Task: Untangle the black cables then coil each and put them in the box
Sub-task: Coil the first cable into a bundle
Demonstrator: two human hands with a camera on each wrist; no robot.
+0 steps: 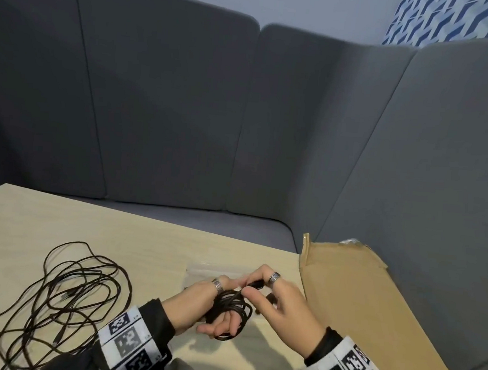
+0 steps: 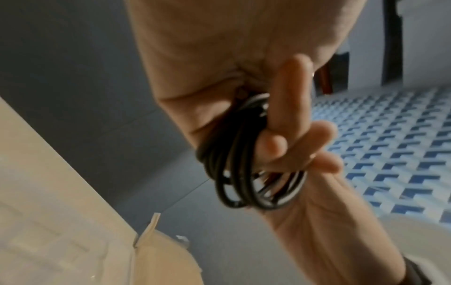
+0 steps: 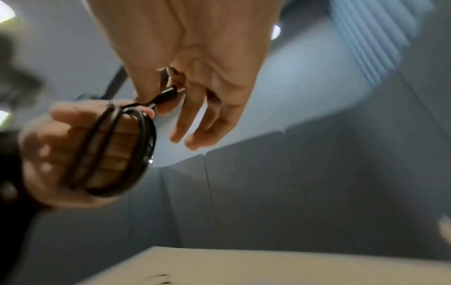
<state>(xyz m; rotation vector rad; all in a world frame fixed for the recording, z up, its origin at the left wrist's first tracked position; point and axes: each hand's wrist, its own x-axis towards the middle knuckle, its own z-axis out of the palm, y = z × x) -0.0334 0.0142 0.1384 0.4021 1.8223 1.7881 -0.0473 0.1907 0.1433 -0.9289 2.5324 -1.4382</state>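
A black cable coil (image 1: 229, 311) is wound round the fingers of my left hand (image 1: 214, 307), which grips it just above the table; the same coil (image 2: 244, 169) (image 3: 127, 152) shows in both wrist views. My right hand (image 1: 269, 296) pinches the cable's plug end (image 1: 256, 286) between thumb and forefinger, right beside the left hand; the plug (image 3: 168, 94) shows clearly in the right wrist view. A loose tangle of black cables (image 1: 65, 293) lies on the table to the left. The cardboard box (image 1: 359, 297) sits at the right, its flap open.
The light wooden table (image 1: 146, 241) ends at a grey sofa seat (image 1: 205, 219) with tall grey back cushions all round. A clear plastic bag (image 1: 202, 271) lies flat under and behind the hands.
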